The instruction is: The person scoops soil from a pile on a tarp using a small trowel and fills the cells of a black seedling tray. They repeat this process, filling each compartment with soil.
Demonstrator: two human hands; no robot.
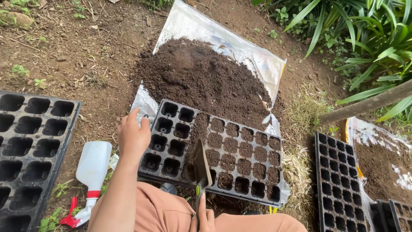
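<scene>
Ground: bare brown earth with scattered twigs and small weeds, green strap-leaved plants [369, 30] in the upper right corner.
Sheet: a silvery plastic sheet [223, 34] lies spread on the earth, running from the top centre down toward the person.
Soil heap: a broad mound of dark potting soil [201, 81] sits on the sheet, its near edge touching the far rim of the middle tray.
Middle tray: a black seedling tray [171, 133] lies at a slant in front of the knees; its right-hand cells are filled with soil, its left-hand cells are bare, and a strip of loose soil runs down between the two parts.
Left tray: a large black cell tray [30, 141], cells unfilled, lies at the left edge, apart from the middle tray.
Right trays: a narrow black tray [339, 180] stands right of a patch of dry grass, with another soil-covered sheet [382, 163] beyond it.
Bottle: a white spray bottle [92, 165] with a red trigger lies on the ground between the left tray and the left arm.
Left hand: left hand [134, 136] rests on the near-left corner of the middle tray, fingers spread over its rim.
Right hand: right hand [204, 217], low at the bottom edge, fingers wrapped about the handle of a trowel.
Trowel: the small trowel [201, 165] has its dark blade pointing up over the tray's near rim, beside the soil strip.
</scene>
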